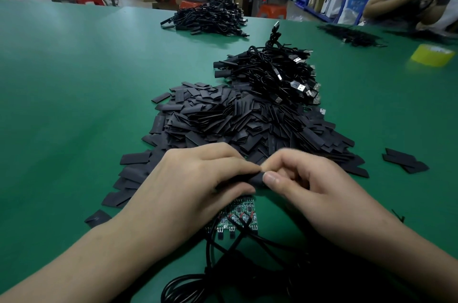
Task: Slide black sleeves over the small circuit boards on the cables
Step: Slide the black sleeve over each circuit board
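Both hands meet low in the middle of the green table (74, 79). My left hand (195, 178) and my right hand (309, 183) pinch one black sleeve (256, 178) between thumbs and fingertips. Under my left hand lie several small green circuit boards (240, 216), with black cables (223, 265) running from them toward me. A big heap of loose black sleeves (235, 124) lies just beyond my hands. Most of the held sleeve is hidden by my fingers.
Behind the sleeve heap sits a pile of black USB cables (280, 74). Further cable piles lie at the far middle (210, 17) and far right (354, 34). A yellow tape roll (432, 54) stands at the right. A few stray sleeves (404, 160) lie to the right. A person's arm (396, 0) shows at the far right.
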The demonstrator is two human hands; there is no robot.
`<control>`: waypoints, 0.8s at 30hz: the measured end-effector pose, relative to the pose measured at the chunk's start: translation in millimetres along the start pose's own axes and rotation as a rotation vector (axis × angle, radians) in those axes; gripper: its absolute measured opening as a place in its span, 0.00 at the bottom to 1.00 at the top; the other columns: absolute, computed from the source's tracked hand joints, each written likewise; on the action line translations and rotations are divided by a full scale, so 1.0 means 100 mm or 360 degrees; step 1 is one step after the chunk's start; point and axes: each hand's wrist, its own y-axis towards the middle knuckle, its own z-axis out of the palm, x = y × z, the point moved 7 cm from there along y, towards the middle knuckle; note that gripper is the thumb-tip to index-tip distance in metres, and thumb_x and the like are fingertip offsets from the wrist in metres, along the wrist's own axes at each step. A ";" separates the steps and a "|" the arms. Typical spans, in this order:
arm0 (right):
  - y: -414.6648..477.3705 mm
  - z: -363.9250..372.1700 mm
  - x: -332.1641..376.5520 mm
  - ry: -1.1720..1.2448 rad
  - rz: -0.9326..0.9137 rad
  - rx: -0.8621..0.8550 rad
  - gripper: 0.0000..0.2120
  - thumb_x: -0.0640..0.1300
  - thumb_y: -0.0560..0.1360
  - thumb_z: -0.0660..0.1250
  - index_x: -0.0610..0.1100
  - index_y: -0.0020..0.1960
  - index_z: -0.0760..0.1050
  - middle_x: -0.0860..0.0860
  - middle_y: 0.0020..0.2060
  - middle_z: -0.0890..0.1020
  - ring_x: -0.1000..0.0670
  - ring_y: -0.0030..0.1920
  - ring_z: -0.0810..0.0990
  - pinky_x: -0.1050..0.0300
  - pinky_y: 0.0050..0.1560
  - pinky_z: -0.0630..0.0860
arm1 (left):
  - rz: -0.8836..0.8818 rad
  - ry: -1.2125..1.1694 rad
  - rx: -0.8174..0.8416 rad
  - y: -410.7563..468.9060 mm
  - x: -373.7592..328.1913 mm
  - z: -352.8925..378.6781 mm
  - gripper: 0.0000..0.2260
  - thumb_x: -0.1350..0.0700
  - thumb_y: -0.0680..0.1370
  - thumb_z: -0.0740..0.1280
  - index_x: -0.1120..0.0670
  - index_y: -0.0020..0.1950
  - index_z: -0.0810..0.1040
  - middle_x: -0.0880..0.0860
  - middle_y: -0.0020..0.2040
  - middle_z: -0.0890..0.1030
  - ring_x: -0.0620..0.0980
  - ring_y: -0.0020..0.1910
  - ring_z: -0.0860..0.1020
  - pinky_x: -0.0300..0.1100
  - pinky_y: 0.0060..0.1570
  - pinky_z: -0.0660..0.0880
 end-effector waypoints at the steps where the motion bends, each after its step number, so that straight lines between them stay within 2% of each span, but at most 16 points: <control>1: -0.01 0.02 0.00 0.0073 -0.0015 0.0009 0.04 0.52 0.79 0.65 0.54 0.48 0.77 0.57 0.30 0.74 0.58 0.31 0.69 0.60 0.34 0.66 | 0.0011 0.0000 -0.0007 0.00 0.00 0.00 0.07 0.50 0.78 0.72 0.49 0.53 0.86 0.41 0.49 0.85 0.39 0.48 0.82 0.42 0.45 0.81; 3: -0.01 0.04 0.02 0.0137 -0.0051 0.0009 0.01 0.52 0.79 0.65 0.56 0.48 0.73 0.56 0.30 0.73 0.58 0.30 0.69 0.63 0.33 0.66 | 0.0011 -0.0027 -0.0035 0.00 -0.01 -0.01 0.07 0.49 0.78 0.71 0.49 0.53 0.86 0.41 0.48 0.85 0.38 0.47 0.82 0.40 0.45 0.81; 6: -0.02 -0.04 0.06 0.0084 -0.0155 -0.0101 0.02 0.52 0.80 0.65 0.58 0.52 0.71 0.54 0.33 0.78 0.56 0.31 0.78 0.63 0.34 0.72 | -0.0051 -0.0149 -0.0150 0.02 0.01 -0.06 0.08 0.49 0.75 0.73 0.49 0.52 0.87 0.41 0.46 0.85 0.36 0.46 0.81 0.33 0.47 0.77; 8: -0.04 -0.16 0.13 -0.0071 -0.0283 -0.0266 0.04 0.51 0.80 0.66 0.58 0.52 0.72 0.53 0.37 0.80 0.51 0.36 0.82 0.57 0.39 0.76 | -0.0133 -0.0219 -0.0241 0.02 0.06 -0.11 0.08 0.50 0.74 0.75 0.49 0.52 0.87 0.41 0.45 0.85 0.35 0.45 0.81 0.30 0.47 0.75; 10: -0.07 -0.24 0.21 -0.0221 -0.0415 -0.0389 0.04 0.50 0.77 0.68 0.57 0.49 0.74 0.55 0.39 0.81 0.49 0.38 0.82 0.52 0.38 0.77 | -0.0212 -0.0292 -0.0285 0.02 0.11 -0.14 0.08 0.50 0.73 0.77 0.48 0.51 0.87 0.41 0.44 0.85 0.37 0.45 0.82 0.30 0.46 0.74; 14: -0.11 -0.28 0.32 -0.0340 -0.0596 -0.0480 0.03 0.46 0.77 0.70 0.54 0.46 0.78 0.57 0.35 0.81 0.52 0.37 0.82 0.50 0.34 0.77 | -0.0220 -0.0359 -0.0294 0.01 0.11 -0.14 0.08 0.51 0.73 0.76 0.48 0.51 0.87 0.41 0.45 0.85 0.39 0.47 0.83 0.31 0.48 0.75; 17: -0.13 -0.30 0.35 -0.0386 -0.0661 -0.0516 0.02 0.45 0.76 0.71 0.52 0.46 0.81 0.59 0.36 0.81 0.54 0.38 0.83 0.51 0.34 0.78 | -0.0214 -0.0411 -0.0297 0.01 0.11 -0.13 0.08 0.52 0.73 0.76 0.48 0.52 0.87 0.41 0.46 0.85 0.40 0.48 0.83 0.31 0.48 0.75; 20: -0.15 -0.30 0.40 -0.0482 -0.0738 -0.0545 0.02 0.43 0.76 0.72 0.50 0.46 0.82 0.63 0.37 0.81 0.58 0.39 0.82 0.57 0.39 0.77 | -0.0255 -0.0498 -0.0277 0.00 0.14 -0.10 0.08 0.51 0.73 0.76 0.48 0.52 0.87 0.41 0.46 0.85 0.41 0.48 0.84 0.32 0.48 0.76; 24: -0.17 -0.30 0.42 -0.0535 -0.0808 -0.0574 0.02 0.41 0.76 0.72 0.48 0.47 0.82 0.62 0.40 0.81 0.60 0.41 0.81 0.61 0.42 0.76 | -0.0415 -0.0833 -0.0185 -0.03 0.21 0.00 0.10 0.50 0.71 0.75 0.47 0.51 0.87 0.43 0.44 0.87 0.43 0.45 0.85 0.36 0.48 0.80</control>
